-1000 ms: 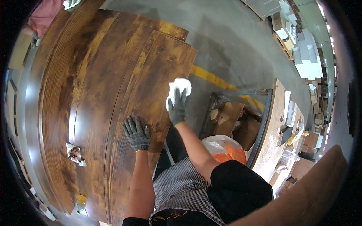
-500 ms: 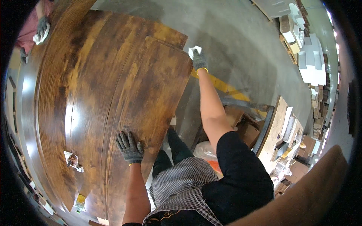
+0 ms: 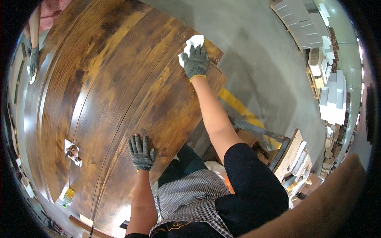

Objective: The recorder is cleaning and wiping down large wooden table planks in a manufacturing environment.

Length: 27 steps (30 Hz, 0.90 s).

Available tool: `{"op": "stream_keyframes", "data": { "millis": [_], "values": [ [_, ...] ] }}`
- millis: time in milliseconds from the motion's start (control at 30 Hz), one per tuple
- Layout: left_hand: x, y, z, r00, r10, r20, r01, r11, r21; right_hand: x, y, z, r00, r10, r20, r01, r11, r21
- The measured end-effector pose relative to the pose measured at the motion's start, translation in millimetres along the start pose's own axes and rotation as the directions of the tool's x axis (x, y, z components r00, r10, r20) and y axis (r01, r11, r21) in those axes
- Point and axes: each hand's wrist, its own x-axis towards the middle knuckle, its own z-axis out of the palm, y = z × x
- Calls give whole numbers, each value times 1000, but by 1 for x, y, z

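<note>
A large brown wood-grain panel (image 3: 119, 83) with long grooves spreads in front of me. Near its far right end, my right hand (image 3: 196, 62), in a grey glove with a yellow cuff, presses a white cloth (image 3: 194, 41) onto the surface. The cloth sticks out past the fingertips. My left hand (image 3: 141, 152), gloved the same way, lies flat on the panel's near part, fingers spread, with nothing in it.
Left on the panel lies a small white sheet with dark marks (image 3: 73, 152); a yellow-and-clear item (image 3: 68, 197) sits at its lower edge. Far left, a co-worker's gloved hand (image 3: 34, 59) holds a white cloth. Right stand a dark-framed cart (image 3: 274, 139) and stacked boxes (image 3: 333, 99).
My right hand has brought the cloth from beyond the panel's right edge onto its surface. The left hand stays flat. The co-worker's hand moved lower, and my view turned somewhat.
</note>
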Motion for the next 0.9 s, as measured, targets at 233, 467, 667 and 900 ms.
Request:
{"op": "stream_keyframes", "data": {
  "millis": [233, 467, 667, 900],
  "values": [
    [-3, -1, -2, 1000, -7, 5, 7, 1000, 14, -26, 1, 10, 753, -650, 102, 630, 757, 174],
    [1, 0, -11, 999, -25, 23, 25, 1000, -15, -33, -43, -19, 930, -175, 324, 186, 983, -3],
    [-31, -18, -10, 997, -79, -26, 78, 996, -50, -84, -105, -37, 555, -786, 272, 721, 618, 314],
    [-4, -4, -8, 996, -90, 28, 93, 989, -117, 9, 23, -1, 952, -242, 187, 247, 969, -6]
  ]
}}
